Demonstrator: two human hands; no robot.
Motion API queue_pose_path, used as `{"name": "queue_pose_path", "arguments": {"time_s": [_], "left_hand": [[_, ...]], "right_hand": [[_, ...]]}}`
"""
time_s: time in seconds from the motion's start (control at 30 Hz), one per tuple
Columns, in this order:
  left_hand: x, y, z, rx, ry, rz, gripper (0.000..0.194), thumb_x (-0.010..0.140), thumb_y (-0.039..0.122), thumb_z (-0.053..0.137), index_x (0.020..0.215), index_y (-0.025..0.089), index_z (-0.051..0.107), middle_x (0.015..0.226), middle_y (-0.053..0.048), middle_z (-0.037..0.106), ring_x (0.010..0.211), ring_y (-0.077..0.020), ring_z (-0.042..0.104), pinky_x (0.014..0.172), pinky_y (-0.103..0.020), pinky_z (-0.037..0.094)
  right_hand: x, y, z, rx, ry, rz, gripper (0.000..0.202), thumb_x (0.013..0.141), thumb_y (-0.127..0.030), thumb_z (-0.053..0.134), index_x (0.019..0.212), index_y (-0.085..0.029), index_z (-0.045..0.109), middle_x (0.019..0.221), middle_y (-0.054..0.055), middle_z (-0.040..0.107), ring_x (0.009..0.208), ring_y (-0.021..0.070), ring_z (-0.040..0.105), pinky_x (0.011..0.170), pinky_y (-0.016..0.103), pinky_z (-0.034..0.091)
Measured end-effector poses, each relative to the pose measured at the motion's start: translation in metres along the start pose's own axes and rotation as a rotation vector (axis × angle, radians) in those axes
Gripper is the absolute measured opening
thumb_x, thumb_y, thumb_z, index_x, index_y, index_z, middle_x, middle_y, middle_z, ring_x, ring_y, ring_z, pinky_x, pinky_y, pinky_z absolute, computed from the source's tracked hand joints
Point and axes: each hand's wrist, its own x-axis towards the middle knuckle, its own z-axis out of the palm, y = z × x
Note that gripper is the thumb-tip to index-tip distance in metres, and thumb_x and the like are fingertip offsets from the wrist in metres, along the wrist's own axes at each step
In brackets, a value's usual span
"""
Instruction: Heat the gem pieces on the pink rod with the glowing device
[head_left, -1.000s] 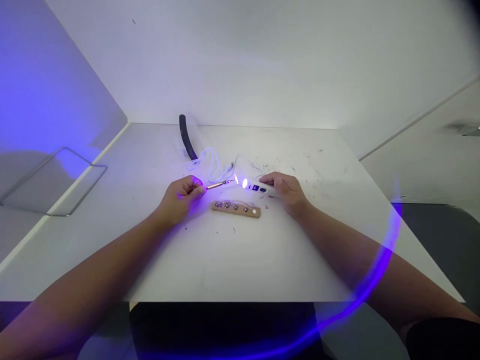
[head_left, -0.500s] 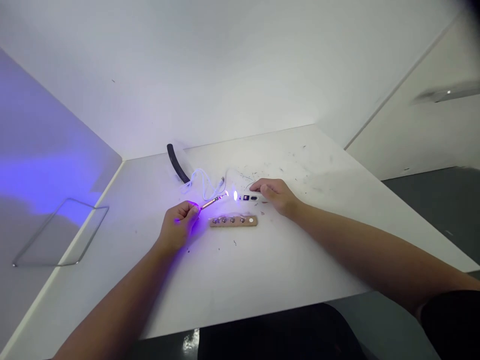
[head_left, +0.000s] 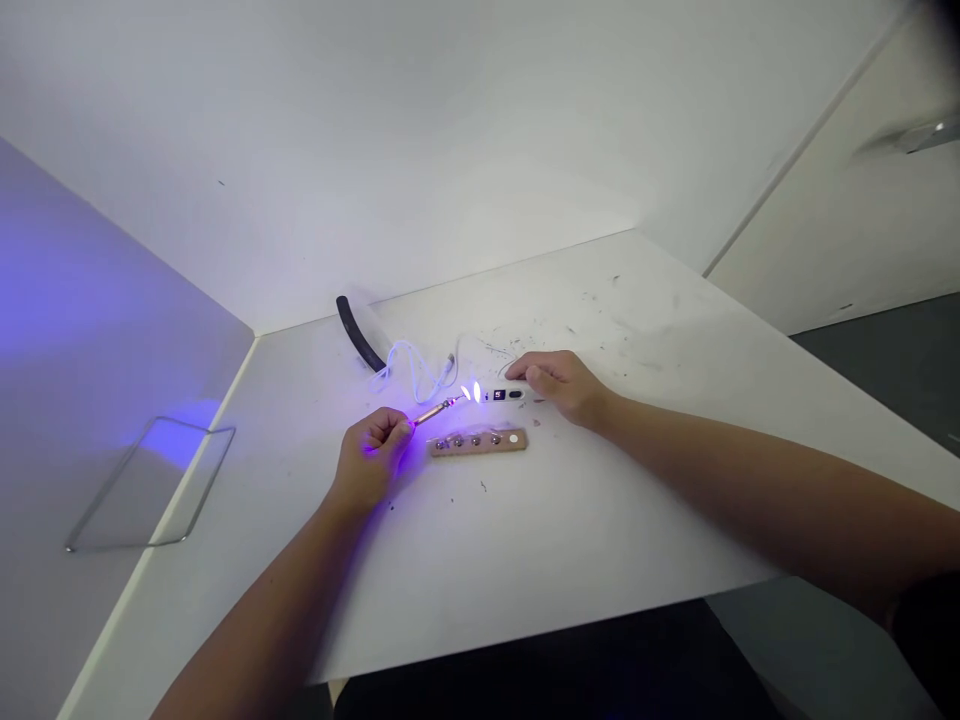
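My left hand pinches a slim copper-coloured pen-like tool between thumb and fingers. Its thin tip points up and right, close to the glowing end of a white handheld light. This light has a small lit display, a dark button and a violet-white glow. Around its right end, my right hand is closed, with the thumb and forefinger along it. Just below lies a brown strip with several shiny round metal pieces under clear film and a white dot at its right end.
Behind the tool, a white cable lies loosely coiled beside a curved black tube. A bent metal wire frame leans at the left wall. Dark specks mark the white table.
The tool in my left hand has moved right, bringing its tip nearer the light's glowing end. My right hand keeps its hold. The whole view has shifted slightly.
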Motion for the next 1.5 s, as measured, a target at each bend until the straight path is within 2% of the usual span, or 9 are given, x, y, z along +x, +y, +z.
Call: {"name": "queue_pose_path", "arguments": {"time_s": [0.33,0.5,0.9,1.03,1.5], "left_hand": [[0.0009,-0.0012,-0.0018,0.029,0.001,0.024,0.024,0.079,0.038,0.054,0.07,0.016,0.049,0.054,0.005,0.039,0.047,-0.0066,0.03,0.045,-0.02,0.024],[0.0009,-0.0012,-0.0004,0.003,0.016,0.024,0.025,0.078,0.038,0.055,0.07,0.016,0.049,0.053,0.005,0.039,0.045,-0.0067,0.031,0.044,-0.02,0.023],[0.0001,-0.0029,-0.0022,0.022,-0.018,0.011,0.028,0.079,0.042,0.054,0.069,0.017,0.047,0.054,0.006,0.038,0.048,-0.0075,0.03,0.046,-0.021,0.024],[-0.0006,-0.0012,-0.002,0.036,-0.014,0.011,0.029,0.08,0.043,0.054,0.069,0.017,0.048,0.054,0.005,0.038,0.048,-0.0078,0.03,0.047,-0.021,0.024],[0.0032,-0.0061,-0.0009,-0.011,0.009,0.03,0.025,0.078,0.039,0.055,0.07,0.015,0.049,0.054,0.005,0.039,0.048,-0.0064,0.029,0.045,-0.019,0.023]], "right_hand": [[-0.0007,-0.0006,0.0003,0.006,0.009,0.021,0.053,0.081,-0.063,0.041,0.084,-0.017,0.068,0.086,0.009,0.067,0.085,0.0233,0.061,0.061,0.033,0.048],[-0.0007,-0.0003,0.0011,0.03,0.03,0.019,0.052,0.08,-0.063,0.043,0.084,-0.018,0.069,0.085,0.009,0.067,0.085,0.0238,0.061,0.062,0.033,0.048],[0.0005,0.0036,-0.0025,-0.019,-0.04,0.004,0.051,0.084,-0.06,0.039,0.087,-0.017,0.067,0.088,0.009,0.067,0.085,0.0229,0.062,0.065,0.034,0.049],[0.0006,0.0036,-0.0016,-0.007,-0.023,0.005,0.05,0.084,-0.06,0.04,0.086,-0.018,0.067,0.089,0.009,0.067,0.088,0.0236,0.061,0.069,0.036,0.049],[-0.0005,0.0001,-0.0029,-0.029,-0.048,0.031,0.053,0.083,-0.062,0.039,0.085,-0.016,0.066,0.09,0.01,0.066,0.085,0.0229,0.061,0.066,0.034,0.05]]}}
